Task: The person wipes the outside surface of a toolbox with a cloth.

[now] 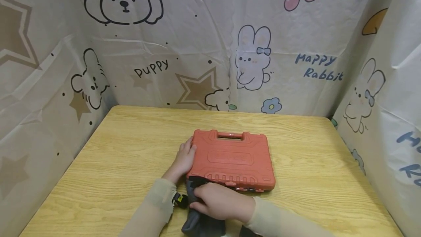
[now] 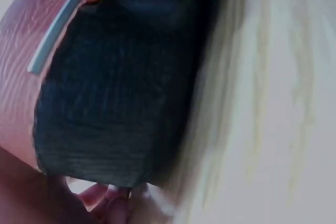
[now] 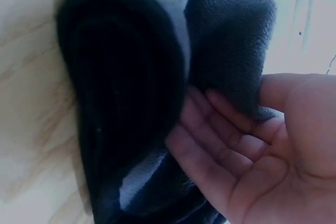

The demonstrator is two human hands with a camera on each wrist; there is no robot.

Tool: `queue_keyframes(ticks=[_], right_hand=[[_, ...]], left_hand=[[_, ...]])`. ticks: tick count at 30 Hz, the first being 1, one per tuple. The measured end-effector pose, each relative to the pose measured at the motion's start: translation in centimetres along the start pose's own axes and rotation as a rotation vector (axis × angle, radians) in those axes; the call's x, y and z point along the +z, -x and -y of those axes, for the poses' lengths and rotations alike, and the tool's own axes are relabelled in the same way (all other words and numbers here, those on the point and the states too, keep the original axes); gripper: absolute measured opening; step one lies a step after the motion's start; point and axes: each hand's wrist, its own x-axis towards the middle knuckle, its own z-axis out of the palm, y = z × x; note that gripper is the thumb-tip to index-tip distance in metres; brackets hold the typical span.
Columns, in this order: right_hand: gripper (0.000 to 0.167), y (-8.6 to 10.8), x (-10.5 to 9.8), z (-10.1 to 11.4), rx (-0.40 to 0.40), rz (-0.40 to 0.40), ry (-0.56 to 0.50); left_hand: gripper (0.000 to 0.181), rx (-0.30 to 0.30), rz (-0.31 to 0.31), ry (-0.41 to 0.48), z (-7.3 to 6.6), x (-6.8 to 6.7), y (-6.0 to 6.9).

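A closed red plastic case (image 1: 230, 158) lies on the table with its handle towards the back. Along its left edge, my left hand (image 1: 185, 158) rests with fairly straight fingers against the side. At the case's front-left corner, my right hand (image 1: 220, 200) holds a dark grey cloth (image 1: 207, 226) between thumb and fingers. The right wrist view shows the soft cloth (image 3: 231, 35) folded, with the thumb of my right hand (image 3: 257, 150) on one face and the other fingers against it. In the left wrist view, a dark textured surface covers part of something red; the fingertips' contact is unclear.
The wooden table (image 1: 141, 134) extends around the case. Patterned cloth walls (image 1: 197, 46) stand behind it and on both sides. A small black object (image 1: 248, 232) shows at the front edge of the head view, near my right sleeve.
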Motion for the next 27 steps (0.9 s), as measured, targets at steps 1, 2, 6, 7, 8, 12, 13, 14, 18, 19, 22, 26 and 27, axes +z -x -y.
queue_keyframes(ticks=[1, 2, 6, 7, 8, 12, 13, 14, 18, 19, 22, 26, 27], right_hand=[[0.031, 0.2, -0.1, 0.0, -0.002, -0.003, -0.014], [0.030, 0.3, -0.2, 0.1, -0.001, -0.006, -0.028], [0.028, 1.0, -0.8, 0.4, 0.013, -0.013, -0.092], [0.028, 1.2, -1.0, 0.5, 0.018, -0.014, -0.116], [0.029, 1.4, -1.2, 0.6, 0.026, -0.012, -0.145], [0.030, 2.3, -2.1, 0.7, 0.054, -0.017, -0.230], [0.030, 2.5, -2.3, 0.7, 0.061, -0.022, -0.244], [0.031, 2.7, -2.5, 0.7, 0.069, -0.026, -0.264], [0.033, 3.5, -3.3, 0.7, 0.093, -0.059, -0.334], [0.033, 3.7, -3.6, 0.7, 0.104, -0.067, -0.364], [0.028, 4.1, -4.2, 0.6, 0.103, -0.105, -0.453], [0.021, 4.6, -4.9, 0.2, 0.044, -0.163, -0.596], [0.022, 4.7, -5.1, 0.0, 0.036, -0.175, -0.639]], left_hand=[[0.055, 0.002, -0.001, 0.000, 0.0, 0.0, 0.0], [0.055, 0.003, -0.002, 0.003, 0.0, 0.0, -0.1], [0.055, -0.005, 0.001, 0.012, 0.0, 0.0, -0.1], [0.055, -0.004, 0.000, 0.013, 0.0, 0.0, -0.1], [0.055, -0.005, 0.000, 0.014, 0.0, 0.0, 0.0], [0.055, -0.004, -0.004, 0.013, 0.0, 0.0, 0.0], [0.055, -0.005, -0.004, 0.012, 0.0, 0.0, 0.0], [0.055, -0.008, -0.002, 0.011, 0.0, 0.0, 0.0], [0.056, -0.021, 0.009, 0.009, 0.1, 0.0, -0.1], [0.056, -0.023, 0.011, 0.010, 0.1, 0.0, -0.1], [0.056, -0.033, 0.018, 0.007, 0.2, 0.1, -0.2], [0.056, -0.034, 0.014, 0.001, 0.1, 0.1, -0.2], [0.056, -0.033, 0.015, -0.001, 0.1, 0.0, -0.3]])
